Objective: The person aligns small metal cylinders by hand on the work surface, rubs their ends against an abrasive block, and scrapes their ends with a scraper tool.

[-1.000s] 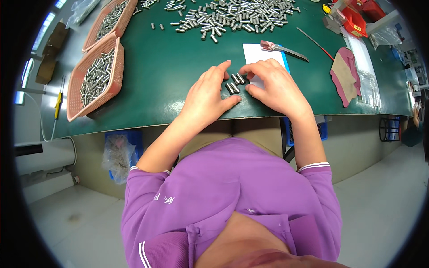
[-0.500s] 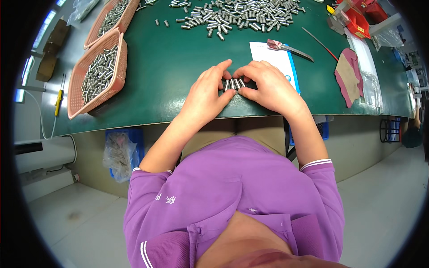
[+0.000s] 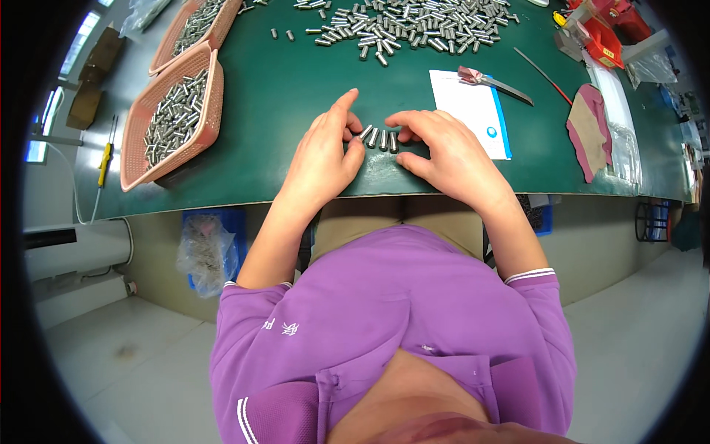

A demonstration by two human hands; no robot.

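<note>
Several short metal pins (image 3: 382,140) lie in a small row on the green tabletop, between my two hands. My left hand (image 3: 323,153) is at the left end of the row, thumb and fingers apart, its fingertips close to the leftmost pin, which leans at a slant. On the other side, my right hand (image 3: 449,152) curves loosely with a gap between thumb and forefinger, close to the rightmost pin. Neither hand grips anything. A large loose pile of similar metal pins (image 3: 414,29) spreads over the far middle of the table.
Two pink baskets (image 3: 214,103) of metal pins stand at the left, beside a yellow-handled screwdriver (image 3: 103,164). Right of my hands lie a white-and-blue sheet (image 3: 473,111), a wrapped-handle blade (image 3: 510,92), a thin red-ended rod (image 3: 543,76) and a pink-and-tan cloth (image 3: 589,133). Red bins (image 3: 603,44) sit far right.
My hands have moved apart from around the pins, the left one shifting left. The pins, bunched upright between my fingers before, now lie slightly spread. The whole view has shifted a little.
</note>
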